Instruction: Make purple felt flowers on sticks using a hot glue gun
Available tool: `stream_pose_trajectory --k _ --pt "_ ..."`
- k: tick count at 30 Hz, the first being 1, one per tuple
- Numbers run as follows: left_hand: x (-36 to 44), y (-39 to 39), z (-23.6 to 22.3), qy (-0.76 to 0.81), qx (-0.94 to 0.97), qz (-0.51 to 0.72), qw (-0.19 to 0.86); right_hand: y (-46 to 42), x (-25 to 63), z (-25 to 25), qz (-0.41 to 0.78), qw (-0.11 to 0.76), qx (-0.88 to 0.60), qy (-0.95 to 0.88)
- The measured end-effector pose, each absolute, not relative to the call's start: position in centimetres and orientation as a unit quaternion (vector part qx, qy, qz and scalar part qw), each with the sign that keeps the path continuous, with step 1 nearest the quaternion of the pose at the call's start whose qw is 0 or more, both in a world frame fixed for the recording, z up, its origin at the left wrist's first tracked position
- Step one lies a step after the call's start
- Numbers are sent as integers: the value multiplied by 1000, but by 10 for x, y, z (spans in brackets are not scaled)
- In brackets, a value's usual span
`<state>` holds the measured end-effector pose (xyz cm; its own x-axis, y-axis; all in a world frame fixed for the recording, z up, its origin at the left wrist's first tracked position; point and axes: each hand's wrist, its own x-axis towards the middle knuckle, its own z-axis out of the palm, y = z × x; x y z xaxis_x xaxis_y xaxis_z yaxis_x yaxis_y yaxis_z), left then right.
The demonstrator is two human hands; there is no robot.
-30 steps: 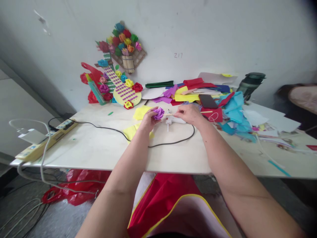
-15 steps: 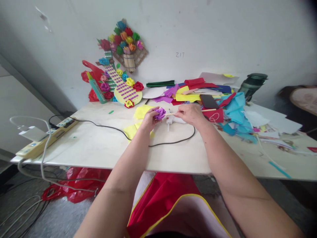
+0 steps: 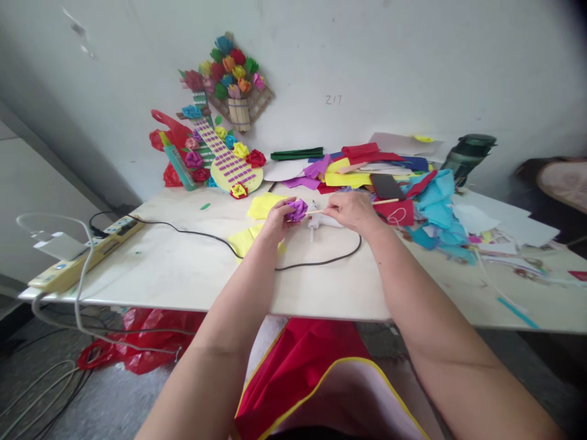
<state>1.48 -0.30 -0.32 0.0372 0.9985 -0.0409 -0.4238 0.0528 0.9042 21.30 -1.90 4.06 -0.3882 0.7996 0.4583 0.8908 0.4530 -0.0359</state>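
Note:
My left hand (image 3: 274, 221) is closed around a purple paper flower (image 3: 297, 209), held just above the table. My right hand (image 3: 349, 209) pinches a thin wooden stick (image 3: 385, 201) whose left end points into the flower. A white glue gun (image 3: 321, 222) lies on the table just below and between both hands, its black cord (image 3: 321, 263) curling toward me. Yellow paper pieces (image 3: 261, 206) lie under and behind my left hand.
A heap of coloured paper sheets (image 3: 394, 177) and a dark phone (image 3: 385, 186) sit behind my right hand. A paper guitar with flowers (image 3: 227, 162) leans on the wall. A power strip (image 3: 82, 256) lies at the left edge. A dark bottle (image 3: 468, 156) stands far right.

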Motion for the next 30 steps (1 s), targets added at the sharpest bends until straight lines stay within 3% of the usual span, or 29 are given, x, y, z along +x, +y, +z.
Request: stream_pose_trajectory --k 23,30 --pt "17 0 -8 364 365 575 636 -22 209 39 -150 181 -459 -856" --pt "17 -1 -6 360 358 572 644 -15 211 31 -103 190 -440 -871"
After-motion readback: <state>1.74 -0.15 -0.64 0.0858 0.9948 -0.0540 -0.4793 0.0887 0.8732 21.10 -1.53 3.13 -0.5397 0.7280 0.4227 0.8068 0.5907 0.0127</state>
